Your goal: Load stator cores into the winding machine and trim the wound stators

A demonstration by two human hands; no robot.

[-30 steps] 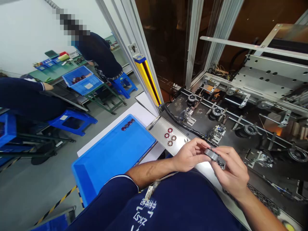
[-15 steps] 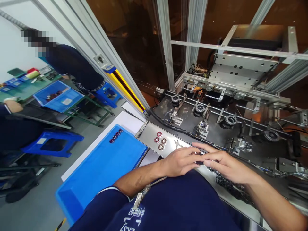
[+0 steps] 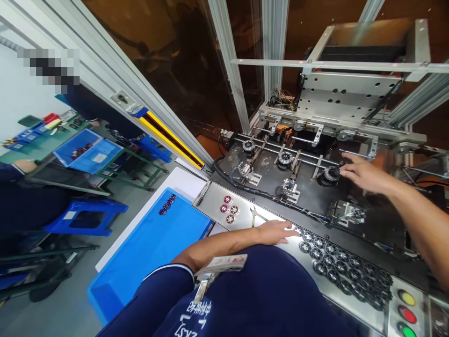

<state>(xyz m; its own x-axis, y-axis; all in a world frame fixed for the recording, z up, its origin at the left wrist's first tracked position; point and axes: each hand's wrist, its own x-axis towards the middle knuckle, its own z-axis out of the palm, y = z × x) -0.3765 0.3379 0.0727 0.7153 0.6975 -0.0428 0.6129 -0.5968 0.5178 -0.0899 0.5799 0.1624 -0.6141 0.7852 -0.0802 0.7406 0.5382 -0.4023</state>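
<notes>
My right hand point(image 3: 361, 175) reaches over the machine bed, its fingertips closed on the edge of a black round part point(image 3: 335, 171) at the third round fixture point(image 3: 329, 179). Whether the part is fully seated there I cannot tell. My left hand point(image 3: 275, 232) lies low over the metal ledge with its fingers stretched out. Its fingertips reach the near end of several rows of black spoked round parts point(image 3: 328, 260). A pair of cutting pliers point(image 3: 255, 214) rests beside that hand, its handles partly hidden.
Several red and dark round pieces point(image 3: 227, 208) lie on the ledge's left end. A blue tray point(image 3: 150, 252) stands left, with a short row of pieces point(image 3: 167, 204). Coloured buttons point(image 3: 407, 313) sit at right. A yellow light-curtain bar point(image 3: 170, 140) edges the machine frame. Other people sit at left.
My hands have come apart from each other. The right went forward and right to the fixture; the left stayed low by the ledge, uncovering the rows of black parts. The view has shifted slightly.
</notes>
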